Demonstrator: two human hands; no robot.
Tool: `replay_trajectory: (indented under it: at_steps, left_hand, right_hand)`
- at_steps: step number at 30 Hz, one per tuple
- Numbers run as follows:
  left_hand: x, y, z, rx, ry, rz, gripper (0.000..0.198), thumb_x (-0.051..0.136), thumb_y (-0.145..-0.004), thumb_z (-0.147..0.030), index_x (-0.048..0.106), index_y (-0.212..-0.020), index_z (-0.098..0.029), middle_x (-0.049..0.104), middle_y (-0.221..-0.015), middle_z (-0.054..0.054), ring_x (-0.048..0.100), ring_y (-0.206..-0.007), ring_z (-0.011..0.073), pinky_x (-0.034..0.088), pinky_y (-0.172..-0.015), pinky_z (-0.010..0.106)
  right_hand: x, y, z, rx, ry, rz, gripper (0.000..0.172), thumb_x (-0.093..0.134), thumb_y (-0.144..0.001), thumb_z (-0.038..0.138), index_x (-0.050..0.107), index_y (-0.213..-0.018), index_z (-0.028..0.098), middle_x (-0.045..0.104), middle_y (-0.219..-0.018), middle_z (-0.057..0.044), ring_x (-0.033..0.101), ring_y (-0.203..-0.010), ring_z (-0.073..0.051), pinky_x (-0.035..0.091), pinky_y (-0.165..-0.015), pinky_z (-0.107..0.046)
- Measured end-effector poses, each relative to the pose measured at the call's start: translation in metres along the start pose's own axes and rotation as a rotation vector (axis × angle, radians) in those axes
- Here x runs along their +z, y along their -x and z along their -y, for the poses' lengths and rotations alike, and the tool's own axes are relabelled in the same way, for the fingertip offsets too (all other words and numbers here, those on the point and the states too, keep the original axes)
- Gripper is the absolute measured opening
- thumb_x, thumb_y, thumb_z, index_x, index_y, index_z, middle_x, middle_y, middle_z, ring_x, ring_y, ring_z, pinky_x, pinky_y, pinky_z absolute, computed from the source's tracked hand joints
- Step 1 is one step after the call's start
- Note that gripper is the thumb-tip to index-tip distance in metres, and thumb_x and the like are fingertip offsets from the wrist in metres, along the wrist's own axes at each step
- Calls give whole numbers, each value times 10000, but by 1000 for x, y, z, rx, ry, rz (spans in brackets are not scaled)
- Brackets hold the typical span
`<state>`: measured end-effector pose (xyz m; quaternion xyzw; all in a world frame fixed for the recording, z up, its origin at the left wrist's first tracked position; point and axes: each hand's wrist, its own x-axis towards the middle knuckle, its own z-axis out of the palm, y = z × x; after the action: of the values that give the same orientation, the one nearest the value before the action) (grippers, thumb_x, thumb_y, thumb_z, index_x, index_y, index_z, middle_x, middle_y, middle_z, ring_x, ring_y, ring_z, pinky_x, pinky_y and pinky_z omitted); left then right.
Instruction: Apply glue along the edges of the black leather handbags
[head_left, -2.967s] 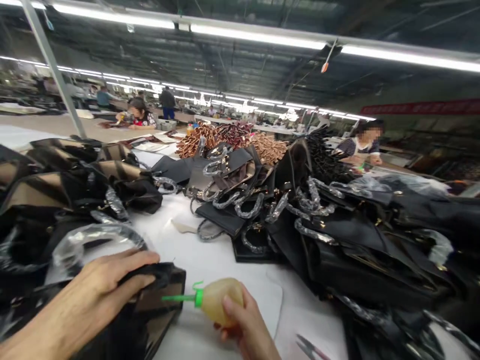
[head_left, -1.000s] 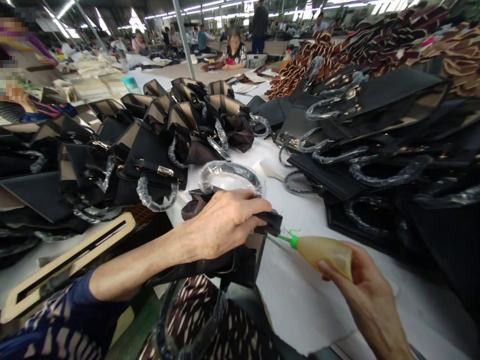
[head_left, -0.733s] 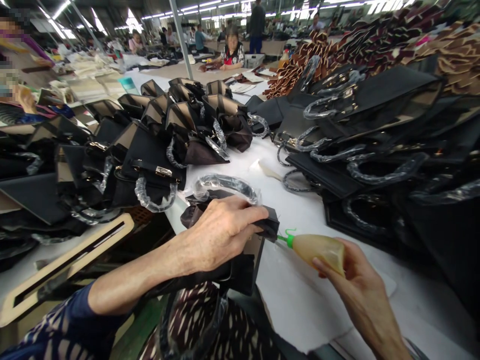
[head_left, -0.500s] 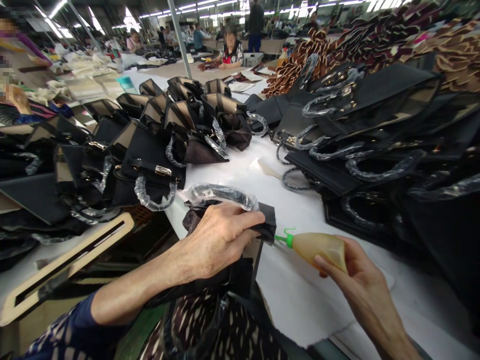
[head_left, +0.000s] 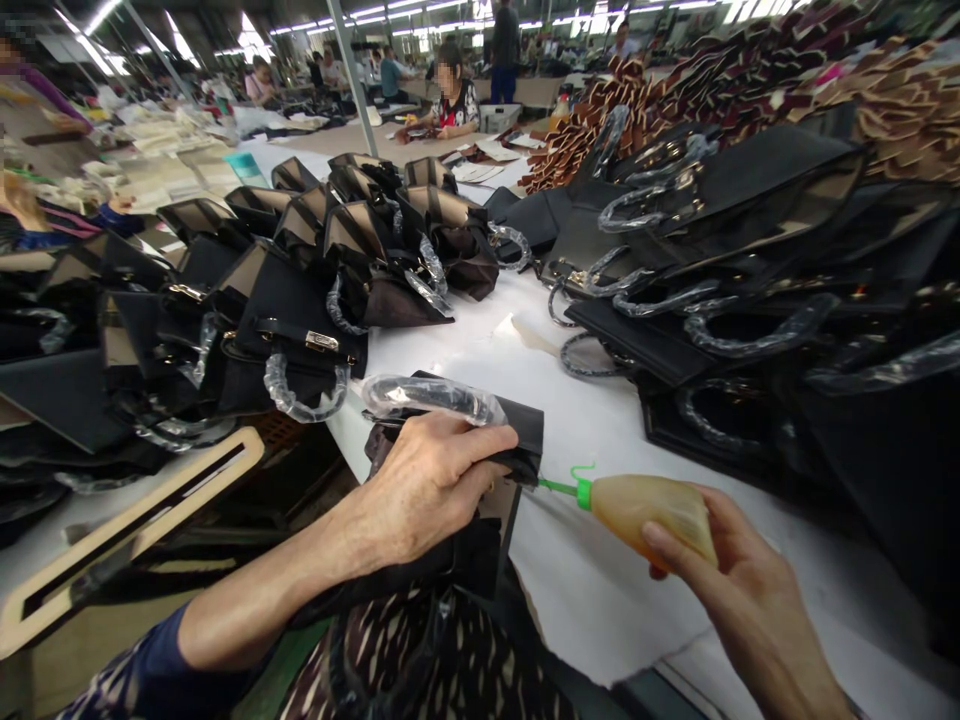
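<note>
My left hand (head_left: 442,475) is closed on the edge of a black handbag (head_left: 523,425), near its plastic-wrapped handle (head_left: 435,395). Part of the bag hangs below the hand, over my lap. My right hand (head_left: 739,560) grips a squeeze bottle (head_left: 649,515) of yellowish liquid, lying nearly level with its green nozzle (head_left: 559,486) pointing left. The nozzle's tip is at the bag's lower right corner; whether it touches I cannot tell. A small green hook-shaped strip sticks up from the bottle's collar.
Many black handbags with wrapped handles crowd the left (head_left: 292,310) and right (head_left: 720,310) of the white-covered table (head_left: 585,600). A wooden slotted frame (head_left: 142,535) lies at lower left. Brown leather strips (head_left: 577,135) are heaped behind. Other people work further back.
My right hand has drawn the bottle slightly to the right, and more of the green nozzle shows. The bag in my left hand has tilted a little.
</note>
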<state>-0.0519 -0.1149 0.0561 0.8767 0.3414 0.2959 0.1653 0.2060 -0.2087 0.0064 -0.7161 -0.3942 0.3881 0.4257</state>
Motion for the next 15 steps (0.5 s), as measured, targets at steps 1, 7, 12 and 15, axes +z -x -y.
replay_trajectory:
  at_steps: [1, 7, 12, 15]
  left_hand:
    - [0, 0, 0, 0, 3, -5, 195, 586, -848, -112, 686, -1009, -155, 711, -853, 67, 683, -762, 194, 548, -705, 297]
    - [2, 0, -2, 1, 7, -9, 166, 596, -838, -106, 691, -966, -151, 711, -888, 83, 687, -826, 214, 559, -751, 318]
    - [2, 1, -2, -1, -7, -14, 159, 602, -835, -103, 688, -958, -157, 712, -932, 89, 689, -829, 213, 561, -745, 311]
    - [2, 2, -2, -4, -7, -12, 159, 606, -831, -97, 686, -956, -154, 713, -941, 93, 691, -822, 212, 560, -739, 305]
  right_hand:
    - [0, 1, -2, -2, -1, 3, 484, 747, -659, 532, 600, -989, 209, 660, -737, -18, 583, -574, -205, 513, -508, -310]
    - [4, -2, -14, -19, -5, 6, 534, 730, -702, 574, 564, -1077, 233, 657, -827, -3, 579, -621, -189, 514, -556, -299]
    - [9, -11, -22, -37, 2, 34, 556, 718, -709, 605, 549, -1083, 229, 655, -866, -18, 575, -672, -203, 512, -592, -327]
    - [12, -14, -27, -33, 10, 9, 593, 732, -693, 610, 544, -1118, 242, 663, -933, -31, 594, -735, -229, 512, -608, -348]
